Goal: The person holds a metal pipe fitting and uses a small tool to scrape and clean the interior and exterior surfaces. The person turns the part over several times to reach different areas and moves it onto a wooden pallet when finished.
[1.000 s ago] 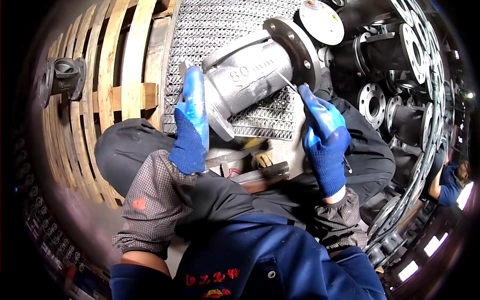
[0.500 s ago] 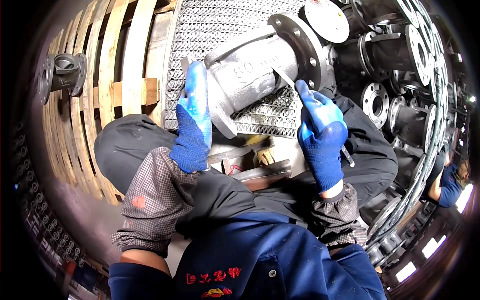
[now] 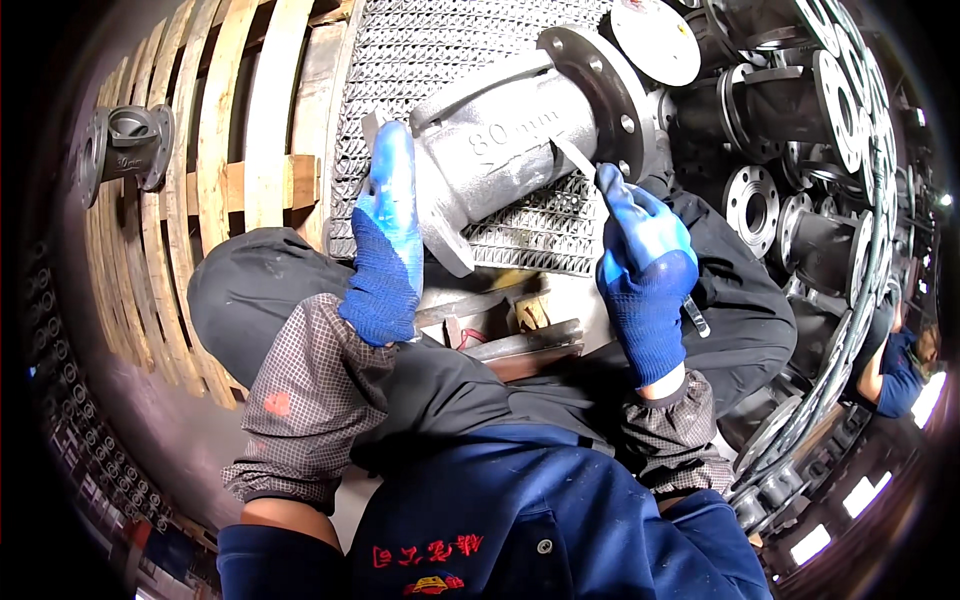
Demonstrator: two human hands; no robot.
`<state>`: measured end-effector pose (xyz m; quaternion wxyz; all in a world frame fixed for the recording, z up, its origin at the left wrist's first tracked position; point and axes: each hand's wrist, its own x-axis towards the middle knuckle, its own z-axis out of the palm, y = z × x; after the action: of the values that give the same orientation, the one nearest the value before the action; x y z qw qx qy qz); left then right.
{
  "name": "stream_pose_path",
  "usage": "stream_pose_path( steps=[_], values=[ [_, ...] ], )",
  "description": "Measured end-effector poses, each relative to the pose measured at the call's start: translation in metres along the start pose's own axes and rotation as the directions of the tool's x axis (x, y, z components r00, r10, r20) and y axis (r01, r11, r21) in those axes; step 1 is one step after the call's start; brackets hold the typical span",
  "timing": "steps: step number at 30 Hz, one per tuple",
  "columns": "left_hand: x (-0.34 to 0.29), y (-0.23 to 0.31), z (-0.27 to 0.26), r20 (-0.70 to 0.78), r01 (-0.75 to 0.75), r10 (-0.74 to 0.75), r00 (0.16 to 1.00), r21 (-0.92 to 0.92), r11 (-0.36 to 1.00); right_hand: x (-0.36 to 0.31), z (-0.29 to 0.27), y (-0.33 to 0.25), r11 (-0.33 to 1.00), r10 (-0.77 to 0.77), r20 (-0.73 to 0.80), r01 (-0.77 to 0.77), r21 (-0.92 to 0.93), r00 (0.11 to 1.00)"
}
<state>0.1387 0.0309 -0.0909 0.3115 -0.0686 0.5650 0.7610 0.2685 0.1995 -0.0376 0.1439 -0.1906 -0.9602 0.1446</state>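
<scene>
A grey cast-metal valve body [image 3: 500, 150] with a round flange at each end lies tilted in front of me, raised lettering on its side. My left hand [image 3: 393, 190], in a blue coated glove, is closed on its near-left flange, fingers together along the rim; the thumb is hidden. My right hand [image 3: 645, 235], gloved the same way, grips a thin flat metal scraper [image 3: 573, 157]. The scraper's tip touches the casting's side near the lettering, and its other end sticks out below my wrist. The dark far flange [image 3: 600, 85] has bolt holes.
Under the casting is a metal mesh surface [image 3: 430, 45]. Wooden pallets [image 3: 230, 120] stand to the left, with another valve body [image 3: 130, 150] on them. Flanged castings [image 3: 790, 105] crowd the right side. Between my knees sits a low wooden and metal piece [image 3: 525, 345]. A person [image 3: 895, 370] is at far right.
My right hand and the scraper have shifted very slightly right and down, with the tip still at the casting. My left hand stays in place.
</scene>
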Motion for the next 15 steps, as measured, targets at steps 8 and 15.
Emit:
stream_pose_path(
  steps=[8, 15],
  values=[
    [0.0021, 0.0009, -0.0033, -0.020, -0.006, 0.006, 1.000, -0.012, 1.000, -0.0040, 0.0032, 0.0009, 0.957, 0.085, 0.002, -0.082, 0.280, 0.996],
    [0.0067, -0.0041, -0.0043, -0.021, -0.003, 0.002, 1.000, -0.023, 1.000, -0.0067, 0.0082, -0.0015, 0.981, 0.079, 0.008, -0.079, 0.175, 0.997]
  ],
)
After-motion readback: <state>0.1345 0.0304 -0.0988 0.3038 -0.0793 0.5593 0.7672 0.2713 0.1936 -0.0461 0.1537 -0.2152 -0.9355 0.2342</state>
